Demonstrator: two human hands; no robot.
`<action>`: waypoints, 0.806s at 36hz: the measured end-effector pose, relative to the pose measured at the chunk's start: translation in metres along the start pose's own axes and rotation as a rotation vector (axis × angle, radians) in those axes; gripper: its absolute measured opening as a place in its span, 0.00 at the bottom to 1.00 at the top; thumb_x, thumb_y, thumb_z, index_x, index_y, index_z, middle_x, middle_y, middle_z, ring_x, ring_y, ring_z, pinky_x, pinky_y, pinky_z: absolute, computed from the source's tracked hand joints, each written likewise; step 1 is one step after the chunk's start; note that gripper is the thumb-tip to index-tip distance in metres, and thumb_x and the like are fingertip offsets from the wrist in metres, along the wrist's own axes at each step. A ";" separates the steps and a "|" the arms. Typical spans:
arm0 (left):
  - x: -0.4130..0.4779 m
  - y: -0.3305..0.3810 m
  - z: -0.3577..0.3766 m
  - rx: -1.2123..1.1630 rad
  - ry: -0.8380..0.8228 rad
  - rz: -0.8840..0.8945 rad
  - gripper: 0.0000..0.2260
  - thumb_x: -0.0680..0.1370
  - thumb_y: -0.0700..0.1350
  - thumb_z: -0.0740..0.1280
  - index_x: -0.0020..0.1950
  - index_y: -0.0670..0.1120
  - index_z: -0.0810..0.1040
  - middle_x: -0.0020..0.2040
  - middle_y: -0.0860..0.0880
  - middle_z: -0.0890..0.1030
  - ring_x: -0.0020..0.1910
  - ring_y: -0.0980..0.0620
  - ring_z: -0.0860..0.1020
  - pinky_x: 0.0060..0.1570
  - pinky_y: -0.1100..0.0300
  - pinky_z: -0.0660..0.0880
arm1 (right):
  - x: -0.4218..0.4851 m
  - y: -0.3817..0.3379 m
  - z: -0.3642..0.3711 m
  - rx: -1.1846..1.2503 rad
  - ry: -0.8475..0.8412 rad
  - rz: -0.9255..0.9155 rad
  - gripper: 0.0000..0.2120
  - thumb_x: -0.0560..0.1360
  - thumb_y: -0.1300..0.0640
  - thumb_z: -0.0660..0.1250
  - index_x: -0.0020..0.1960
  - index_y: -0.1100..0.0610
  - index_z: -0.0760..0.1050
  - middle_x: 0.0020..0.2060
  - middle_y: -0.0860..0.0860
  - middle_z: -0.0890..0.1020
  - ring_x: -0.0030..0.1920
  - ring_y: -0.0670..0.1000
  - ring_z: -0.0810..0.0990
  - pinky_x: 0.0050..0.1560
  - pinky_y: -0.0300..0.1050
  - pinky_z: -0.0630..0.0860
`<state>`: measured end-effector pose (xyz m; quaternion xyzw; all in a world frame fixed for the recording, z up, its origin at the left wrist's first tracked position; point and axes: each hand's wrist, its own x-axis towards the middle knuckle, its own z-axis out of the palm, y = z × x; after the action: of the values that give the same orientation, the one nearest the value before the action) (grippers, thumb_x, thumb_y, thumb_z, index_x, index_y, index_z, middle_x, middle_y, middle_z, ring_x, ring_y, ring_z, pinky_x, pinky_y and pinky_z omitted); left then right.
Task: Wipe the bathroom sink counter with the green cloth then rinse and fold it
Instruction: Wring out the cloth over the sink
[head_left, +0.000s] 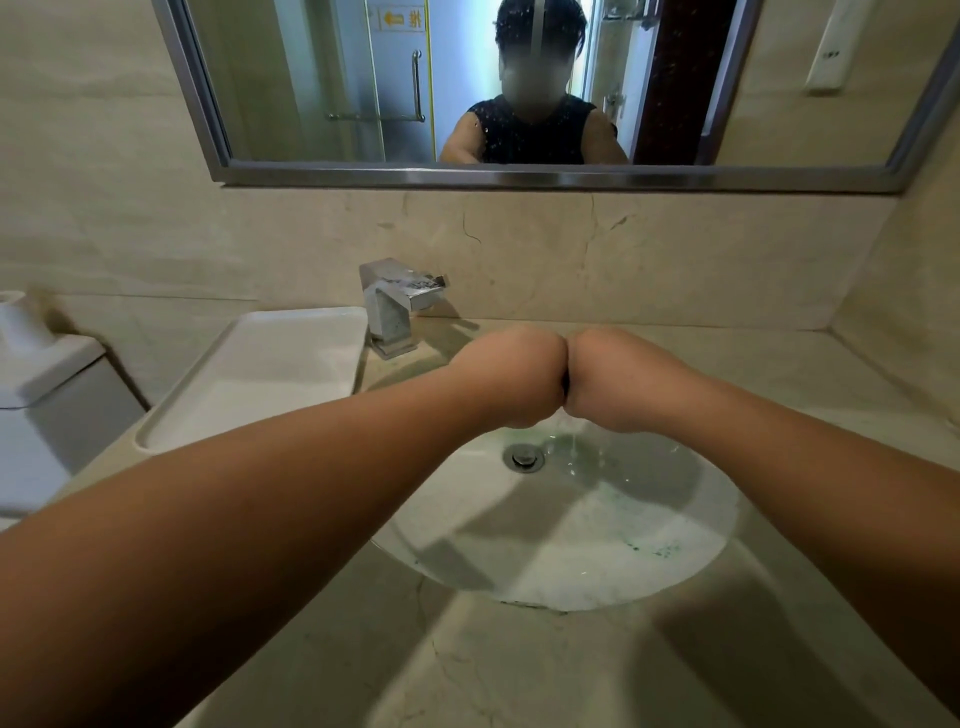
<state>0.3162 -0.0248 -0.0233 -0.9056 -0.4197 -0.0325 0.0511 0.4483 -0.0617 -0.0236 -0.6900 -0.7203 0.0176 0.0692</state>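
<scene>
Both fists are pressed together over the sink basin.

Below the hands, the white oval basin (561, 530) is seen wet, with green flecks and water dripping beside the drain (524, 457). The left hand (511, 376) and right hand (618, 379) are curled shut, knuckles touching; the green cloth cannot be made out between them. Left of the left hand a white tray (254, 374) lies on the counter (545, 670); just beyond it stands the chrome faucet (397, 304).

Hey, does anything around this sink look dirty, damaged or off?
Yes. Green specks dot the basin at its front right, greenish water drips beneath the hands, and cracks run through the backsplash.
</scene>
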 end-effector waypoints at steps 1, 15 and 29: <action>0.001 0.000 0.001 0.014 -0.002 0.001 0.09 0.79 0.37 0.62 0.54 0.44 0.80 0.37 0.50 0.74 0.35 0.46 0.74 0.31 0.57 0.66 | 0.002 0.001 0.001 0.029 -0.013 0.008 0.04 0.69 0.63 0.66 0.36 0.59 0.74 0.29 0.56 0.76 0.29 0.56 0.71 0.30 0.47 0.65; -0.006 0.003 0.007 0.091 0.070 -0.025 0.07 0.79 0.37 0.63 0.55 0.46 0.72 0.36 0.50 0.68 0.33 0.45 0.72 0.29 0.54 0.65 | -0.008 -0.003 0.009 0.455 -0.170 0.147 0.07 0.68 0.66 0.65 0.36 0.59 0.68 0.27 0.56 0.66 0.25 0.53 0.62 0.26 0.40 0.57; -0.015 0.000 0.010 0.125 0.086 0.021 0.06 0.80 0.40 0.62 0.52 0.48 0.65 0.34 0.51 0.64 0.31 0.45 0.68 0.33 0.52 0.68 | -0.018 -0.007 0.026 0.693 -0.223 0.201 0.07 0.66 0.64 0.66 0.34 0.54 0.72 0.28 0.54 0.68 0.29 0.53 0.64 0.28 0.50 0.60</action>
<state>0.3066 -0.0343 -0.0352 -0.9029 -0.4086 -0.0446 0.1257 0.4388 -0.0777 -0.0494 -0.6866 -0.6035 0.3420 0.2178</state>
